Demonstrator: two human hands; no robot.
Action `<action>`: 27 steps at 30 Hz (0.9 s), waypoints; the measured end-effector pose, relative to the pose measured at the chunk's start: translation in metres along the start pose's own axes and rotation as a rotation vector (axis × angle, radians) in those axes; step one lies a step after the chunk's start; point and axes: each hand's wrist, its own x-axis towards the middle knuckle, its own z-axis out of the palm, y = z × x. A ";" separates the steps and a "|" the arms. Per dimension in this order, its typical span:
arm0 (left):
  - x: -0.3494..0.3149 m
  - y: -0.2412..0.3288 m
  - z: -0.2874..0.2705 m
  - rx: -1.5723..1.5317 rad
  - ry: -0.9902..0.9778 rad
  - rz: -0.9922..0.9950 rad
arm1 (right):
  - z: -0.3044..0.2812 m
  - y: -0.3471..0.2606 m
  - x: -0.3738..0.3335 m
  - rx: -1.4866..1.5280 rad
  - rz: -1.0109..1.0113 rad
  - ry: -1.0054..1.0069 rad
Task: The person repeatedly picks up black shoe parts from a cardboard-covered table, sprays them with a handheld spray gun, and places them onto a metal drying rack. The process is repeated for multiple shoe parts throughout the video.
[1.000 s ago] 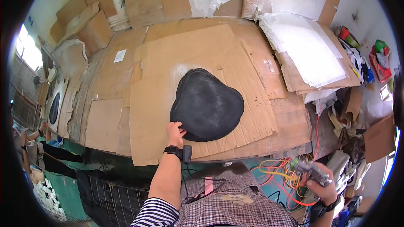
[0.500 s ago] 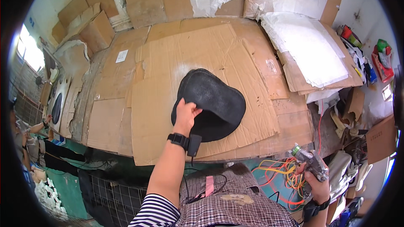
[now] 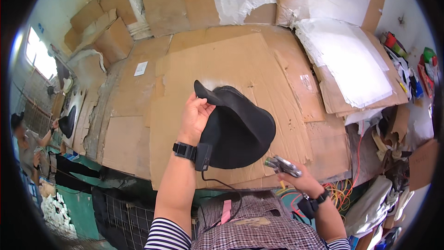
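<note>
A black, soft-looking pad [image 3: 240, 134] with a rounded two-lobed outline stands on the cardboard sheet [image 3: 185, 65] over the table. My left hand [image 3: 195, 116] pinches its upper left edge, and that edge is folded up and curled over. The pad's dark inner face is turned toward me. Lower right of it, my right hand [image 3: 303, 180] is wrapped round a silvery spray gun [image 3: 286, 166] with a green tip. The tip points left toward the pad, a short gap away. The fingers behind the gun are partly hidden.
A white sheet [image 3: 342, 60] covers a raised cardboard stack on the right. Orange and yellow hoses [image 3: 340, 196] hang beside the table's front right. Cardboard boxes [image 3: 113, 37] stand back left. On the far left, another person's hand [image 3: 55, 124] holds a similar black piece [image 3: 68, 122].
My left hand has lifted and curled the pad's upper left edge. My right hand has brought the spray gun up and left, from beside the table to near the pad.
</note>
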 end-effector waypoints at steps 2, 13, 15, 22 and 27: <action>0.001 0.009 0.001 -0.001 0.012 0.028 | -0.001 0.024 0.045 0.021 0.028 -0.046; -0.057 0.122 -0.065 -0.158 0.003 0.296 | -0.009 -0.009 0.052 -0.043 0.023 -0.004; -0.081 0.138 -0.091 -0.196 -0.007 0.327 | -0.016 -0.031 0.006 -0.117 -0.030 0.075; -0.159 0.176 -0.089 -0.283 -0.162 0.490 | -0.035 -0.091 -0.120 -0.151 0.056 0.251; -0.177 0.186 -0.092 -0.260 -0.218 0.418 | -0.009 -0.103 -0.156 -0.013 -0.008 0.134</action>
